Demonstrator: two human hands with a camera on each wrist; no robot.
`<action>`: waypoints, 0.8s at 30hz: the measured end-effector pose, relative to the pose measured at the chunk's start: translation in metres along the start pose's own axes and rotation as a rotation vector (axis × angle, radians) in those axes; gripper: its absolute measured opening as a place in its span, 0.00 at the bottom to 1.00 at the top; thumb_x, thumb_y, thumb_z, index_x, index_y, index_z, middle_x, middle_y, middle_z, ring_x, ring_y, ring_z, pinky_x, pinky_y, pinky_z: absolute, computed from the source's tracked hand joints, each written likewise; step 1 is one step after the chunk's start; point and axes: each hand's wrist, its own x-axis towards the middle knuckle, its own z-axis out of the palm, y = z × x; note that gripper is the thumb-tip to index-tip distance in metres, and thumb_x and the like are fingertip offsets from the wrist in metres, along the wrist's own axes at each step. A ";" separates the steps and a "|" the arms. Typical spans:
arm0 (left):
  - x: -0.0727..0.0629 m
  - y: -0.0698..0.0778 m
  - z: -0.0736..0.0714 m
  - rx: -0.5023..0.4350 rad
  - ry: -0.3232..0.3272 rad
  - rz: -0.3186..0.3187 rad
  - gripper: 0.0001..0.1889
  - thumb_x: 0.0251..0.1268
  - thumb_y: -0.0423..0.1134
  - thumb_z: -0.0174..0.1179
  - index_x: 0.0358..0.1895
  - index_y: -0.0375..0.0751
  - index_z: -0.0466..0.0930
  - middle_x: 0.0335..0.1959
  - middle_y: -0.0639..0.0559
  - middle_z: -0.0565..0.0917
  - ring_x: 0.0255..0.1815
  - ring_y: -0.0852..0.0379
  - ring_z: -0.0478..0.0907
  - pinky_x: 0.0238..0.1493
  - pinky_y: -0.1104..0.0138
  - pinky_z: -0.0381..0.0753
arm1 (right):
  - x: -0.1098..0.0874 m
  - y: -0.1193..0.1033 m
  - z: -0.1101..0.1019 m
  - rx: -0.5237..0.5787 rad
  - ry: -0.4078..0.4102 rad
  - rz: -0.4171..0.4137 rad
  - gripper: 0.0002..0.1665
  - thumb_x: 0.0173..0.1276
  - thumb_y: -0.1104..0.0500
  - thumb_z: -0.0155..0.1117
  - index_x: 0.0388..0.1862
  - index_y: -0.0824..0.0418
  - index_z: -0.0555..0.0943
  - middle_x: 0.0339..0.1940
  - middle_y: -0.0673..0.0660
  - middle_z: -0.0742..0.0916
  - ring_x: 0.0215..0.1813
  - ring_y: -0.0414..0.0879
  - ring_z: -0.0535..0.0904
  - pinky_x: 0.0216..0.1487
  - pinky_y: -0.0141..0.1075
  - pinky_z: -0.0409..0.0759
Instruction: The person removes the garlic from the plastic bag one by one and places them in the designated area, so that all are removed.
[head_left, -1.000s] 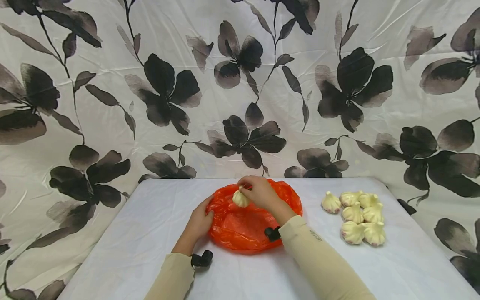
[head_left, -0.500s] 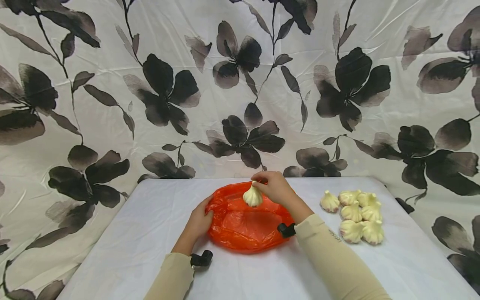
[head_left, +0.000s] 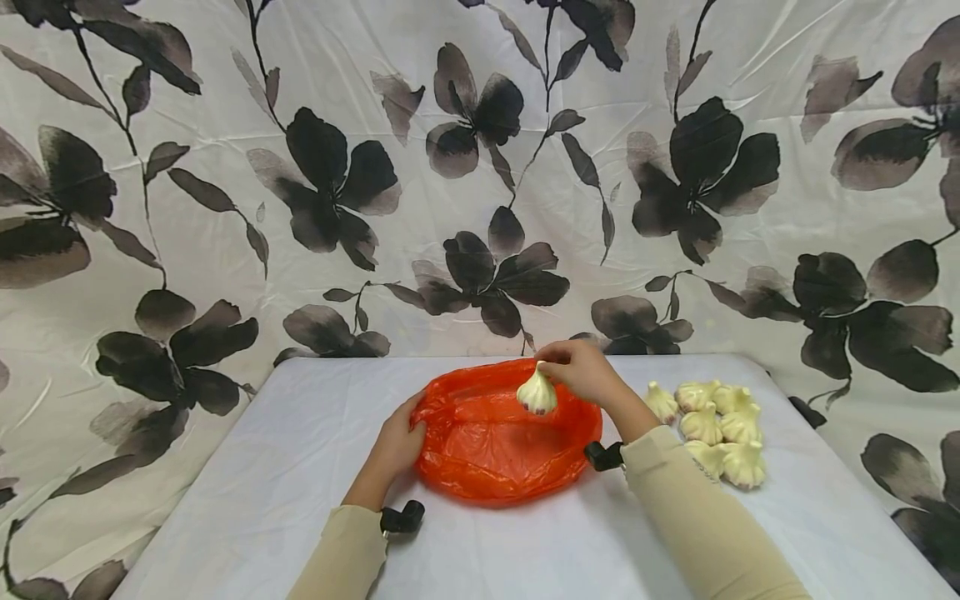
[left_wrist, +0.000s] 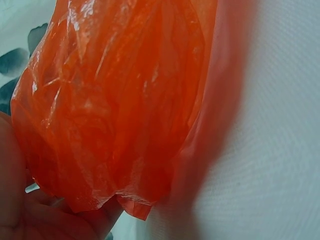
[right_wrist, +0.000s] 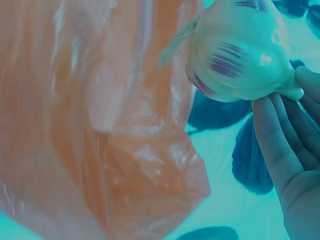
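Note:
My right hand (head_left: 587, 373) pinches a garlic bulb (head_left: 537, 394) by its stem, holding it over the right part of an orange-red plastic bag (head_left: 495, 454). In the right wrist view the bulb (right_wrist: 240, 50) shows purple streaks, with thumb and fingers at its narrow neck. The bag lies on the table with its mouth spread wide. At the bag's left edge my left hand (head_left: 399, 437) grips the plastic; in the left wrist view fingers (left_wrist: 60, 220) pass under the bag's gathered rim (left_wrist: 132, 200).
To the right, several more garlic bulbs (head_left: 741, 423) stand grouped on the white-covered table (head_left: 247, 500); my right forearm partly covers some of them. A floral cloth (head_left: 480, 167) hangs behind the table's far edge. Each wrist carries a small black camera (head_left: 403, 517).
My right hand has moved rightward with the garlic bulb, from over the bag's middle-left to its right side. The left hand stays at the bag's edge.

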 end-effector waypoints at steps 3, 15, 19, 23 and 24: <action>0.001 0.000 0.000 -0.003 0.000 0.009 0.31 0.70 0.35 0.49 0.75 0.47 0.56 0.74 0.43 0.63 0.74 0.41 0.62 0.70 0.45 0.64 | -0.005 0.003 -0.008 -0.046 0.010 -0.036 0.13 0.65 0.59 0.64 0.47 0.59 0.85 0.43 0.57 0.88 0.44 0.48 0.83 0.48 0.42 0.84; 0.003 -0.004 -0.002 -0.012 -0.006 0.006 0.31 0.71 0.35 0.48 0.76 0.48 0.56 0.74 0.43 0.63 0.74 0.41 0.62 0.70 0.45 0.64 | -0.032 0.012 -0.037 -0.122 0.058 -0.031 0.12 0.64 0.56 0.65 0.45 0.56 0.86 0.39 0.53 0.88 0.45 0.49 0.83 0.46 0.44 0.83; 0.002 -0.004 -0.003 -0.001 -0.003 0.009 0.31 0.71 0.35 0.48 0.76 0.47 0.55 0.74 0.42 0.63 0.74 0.40 0.61 0.70 0.45 0.63 | -0.043 0.017 -0.047 -0.137 0.084 -0.042 0.11 0.64 0.57 0.65 0.45 0.56 0.86 0.40 0.54 0.89 0.44 0.49 0.84 0.44 0.42 0.83; 0.002 -0.003 -0.003 0.010 -0.005 0.008 0.31 0.71 0.35 0.49 0.76 0.47 0.55 0.74 0.42 0.63 0.74 0.40 0.61 0.71 0.45 0.63 | -0.053 0.022 -0.058 -0.180 0.115 -0.066 0.10 0.64 0.57 0.66 0.44 0.56 0.86 0.38 0.54 0.89 0.42 0.49 0.85 0.42 0.41 0.83; 0.003 -0.003 -0.003 0.011 -0.004 0.011 0.31 0.71 0.35 0.49 0.76 0.46 0.55 0.74 0.41 0.63 0.74 0.40 0.61 0.71 0.44 0.63 | -0.055 0.024 -0.061 -0.192 0.120 -0.071 0.10 0.64 0.57 0.66 0.44 0.56 0.86 0.38 0.54 0.89 0.41 0.49 0.85 0.42 0.41 0.82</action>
